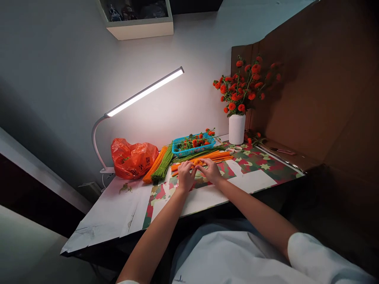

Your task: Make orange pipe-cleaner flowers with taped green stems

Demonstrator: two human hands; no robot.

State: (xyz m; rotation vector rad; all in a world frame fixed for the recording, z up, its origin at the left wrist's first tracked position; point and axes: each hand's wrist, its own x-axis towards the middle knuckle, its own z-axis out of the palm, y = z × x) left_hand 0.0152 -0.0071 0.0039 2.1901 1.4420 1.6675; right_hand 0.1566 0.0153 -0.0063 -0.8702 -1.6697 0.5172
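A: Head view, sole view. State of hands?

B: Left hand point(186, 175): thumb and fingers drawn together in a pinch, tips against one side of a small orange piece point(197, 162). Right hand point(211, 172): likewise pinched, tips at the other side of the same piece. Contact partly hidden by fingers; cannot tell which pinch bears more.

A: Location of piece?

B: Between both sets of fingertips, above the tabletop point(109, 221), well in from the middle of its front edge. Orange stems point(222, 156) just beyond, toward the back edge.

A: Other items?

B: Blue basket point(192, 152) of small blooms and greenery at the back edge. Green bundle point(164, 163) and orange bundle point(158, 161) side by side, left of the hands. Red plastic bag point(133, 157) at the back left corner. White vase point(237, 130) with red-orange flowers point(232, 106) near the back right corner.

A: Possible faults?

B: Judged only: loosening or bending of piece, from uneven pinch pressure. Scattering of loose stems, from knuckles brushing so close. Dropped piece hard to spot, from matching colour beneath.
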